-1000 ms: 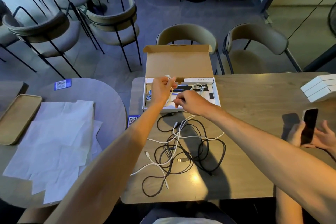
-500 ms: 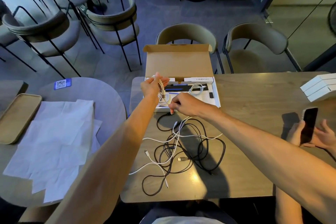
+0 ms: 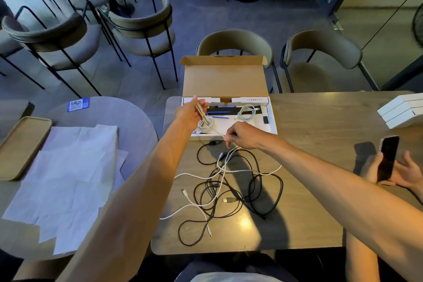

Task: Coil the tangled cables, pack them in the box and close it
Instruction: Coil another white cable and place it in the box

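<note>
An open cardboard box (image 3: 272, 119) sits at the table's far edge, its lid (image 3: 225, 78) standing up. My left hand (image 3: 192, 113) is over the box's left end, shut on several loops of a white cable (image 3: 206, 123). My right hand (image 3: 240, 135) pinches the same cable's loose run just in front of the box. Another coiled white cable (image 3: 247, 112) lies inside the box. A tangle of black and white cables (image 3: 229, 188) is spread on the table below my hands.
Another person's hands hold a dark phone (image 3: 388, 158) at the right edge. White boxes (image 3: 400, 113) are stacked at the far right. White paper sheets (image 3: 66, 178) and a tan tray (image 3: 21, 146) lie on the round table to the left. Chairs (image 3: 233, 43) stand behind the table.
My left hand has moved left and lifted slightly with the cable loops. My right hand has pulled back toward me, out of the box, drawing the cable along.
</note>
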